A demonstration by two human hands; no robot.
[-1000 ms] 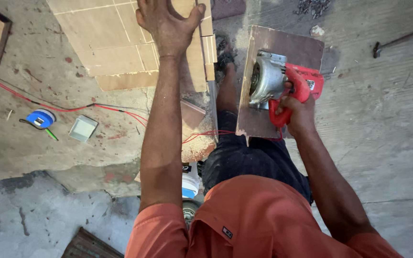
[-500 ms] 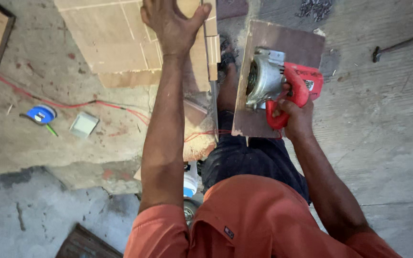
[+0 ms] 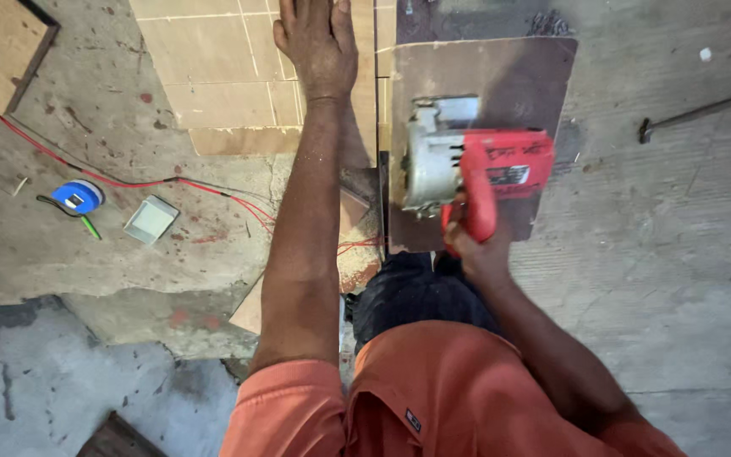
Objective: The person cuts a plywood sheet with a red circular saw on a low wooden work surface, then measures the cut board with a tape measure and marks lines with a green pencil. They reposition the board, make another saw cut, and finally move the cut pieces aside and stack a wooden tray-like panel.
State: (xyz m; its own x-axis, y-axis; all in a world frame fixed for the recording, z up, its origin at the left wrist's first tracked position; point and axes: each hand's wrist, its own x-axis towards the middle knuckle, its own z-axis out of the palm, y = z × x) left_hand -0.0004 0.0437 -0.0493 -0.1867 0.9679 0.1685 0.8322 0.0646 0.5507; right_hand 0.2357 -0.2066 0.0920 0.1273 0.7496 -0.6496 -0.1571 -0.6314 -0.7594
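A red and silver circular saw [image 3: 467, 165] sits on a dark brown board [image 3: 501, 76] lying on the concrete floor [image 3: 662, 254], just right of a pale plywood sheet [image 3: 213, 76] marked with pencil lines. Your right hand [image 3: 471, 245] is clenched around the saw's red handle at its near end, while your left hand [image 3: 319, 42] lies flat and open, fingers together, pressing on the plywood to the saw's far left. A blue tape measure [image 3: 78, 196] lies well off to the left, and a hammer [image 3: 691, 116] far right.
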